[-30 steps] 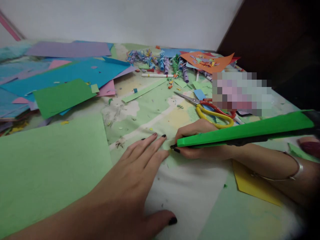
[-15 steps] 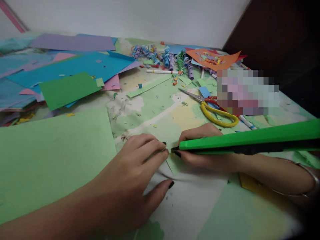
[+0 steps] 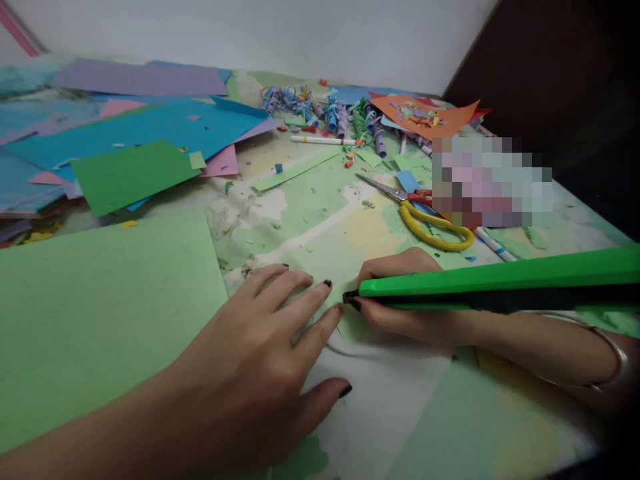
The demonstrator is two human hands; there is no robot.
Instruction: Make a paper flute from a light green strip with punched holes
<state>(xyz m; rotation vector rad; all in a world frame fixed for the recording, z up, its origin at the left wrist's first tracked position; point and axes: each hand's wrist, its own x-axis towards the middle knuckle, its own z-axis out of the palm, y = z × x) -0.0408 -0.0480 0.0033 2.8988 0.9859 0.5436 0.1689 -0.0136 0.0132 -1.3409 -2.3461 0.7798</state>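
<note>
My left hand (image 3: 280, 340) lies flat with its fingers spread, the index fingertip at the edge of a small light green paper piece (image 3: 353, 325). Close to its right, my right hand (image 3: 400, 293) is closed round a long bright green tool (image 3: 480, 280) with a black underside. The dark tip of the tool is over the small paper, right beside my left index fingertip. My right fingers partly hide both the tool's front and the paper. A large light green sheet (image 3: 110, 300) lies left of my left hand.
Yellow-and-red-handled scissors (image 3: 435, 230) lie beyond my right hand. Curled paper rolls (image 3: 333, 117), a white marker (image 3: 323, 140) and an orange sheet with scraps (image 3: 450, 120) are at the back. Blue paper (image 3: 165, 127) and green paper (image 3: 135, 175) lie at the left.
My left fingers have spread wider apart, and the thumb has moved slightly lower. My right hand still holds the green tool in nearly the same place. The view has shifted slightly.
</note>
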